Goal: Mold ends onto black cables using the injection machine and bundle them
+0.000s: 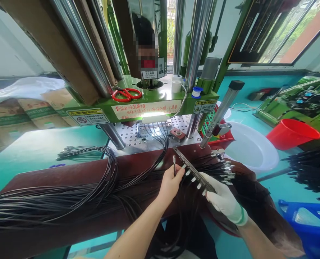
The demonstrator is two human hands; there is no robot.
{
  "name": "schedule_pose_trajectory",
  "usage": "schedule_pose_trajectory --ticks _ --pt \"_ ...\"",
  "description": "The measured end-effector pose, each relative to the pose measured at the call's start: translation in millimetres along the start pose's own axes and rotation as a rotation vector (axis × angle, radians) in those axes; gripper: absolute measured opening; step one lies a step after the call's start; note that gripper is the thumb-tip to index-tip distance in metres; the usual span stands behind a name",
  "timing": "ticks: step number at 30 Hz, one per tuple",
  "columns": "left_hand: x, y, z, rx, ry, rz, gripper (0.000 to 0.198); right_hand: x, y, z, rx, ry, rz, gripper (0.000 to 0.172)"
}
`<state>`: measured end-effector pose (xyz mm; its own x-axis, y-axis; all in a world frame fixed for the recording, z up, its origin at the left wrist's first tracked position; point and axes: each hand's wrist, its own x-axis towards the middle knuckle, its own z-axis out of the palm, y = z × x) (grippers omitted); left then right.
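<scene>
Along the left edge, woven sacks lean behind a teal workbench, where a loose hank of thin black cable lies. A heavy bundle of black cables drapes over a maroon bar, with some strands rising to a perforated steel platen on a green vertical moulding press. Red-handled scissors rest on the press deck, and a co-worker stands behind the columns. The bare left hand pinches a small metal pin upright, just beside a dark metal bar that is lined with cable terminals. The white-gloved right hand wraps around the lower end of that bar, with silver cable ends fanning out beyond it. Farther right sit a white plastic basin, a red bucket and a blue stool.
</scene>
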<state>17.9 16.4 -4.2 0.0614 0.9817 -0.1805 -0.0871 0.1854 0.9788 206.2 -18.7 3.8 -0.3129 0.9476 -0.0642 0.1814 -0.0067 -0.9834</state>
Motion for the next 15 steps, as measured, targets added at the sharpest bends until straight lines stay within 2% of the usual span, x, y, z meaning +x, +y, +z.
schedule_pose_trajectory --ticks 3,9,13,15 --pt "0 3 -1.9 -0.033 -0.008 -0.05 0.03 1 0 -1 -0.068 -0.035 -0.035 0.059" --pt "-2 4 -3.6 -0.083 -0.012 -0.137 0.034 1 -9 1 -0.359 -0.063 -0.057 0.06" --pt "-2 7 -7.8 -0.053 0.001 -0.02 0.027 1 -8 2 -0.3 -0.048 -0.033 0.06" --pt "-2 11 -13.5 -0.102 0.057 0.053 0.025 1 -4 0 -0.208 -0.031 -0.036 0.059"
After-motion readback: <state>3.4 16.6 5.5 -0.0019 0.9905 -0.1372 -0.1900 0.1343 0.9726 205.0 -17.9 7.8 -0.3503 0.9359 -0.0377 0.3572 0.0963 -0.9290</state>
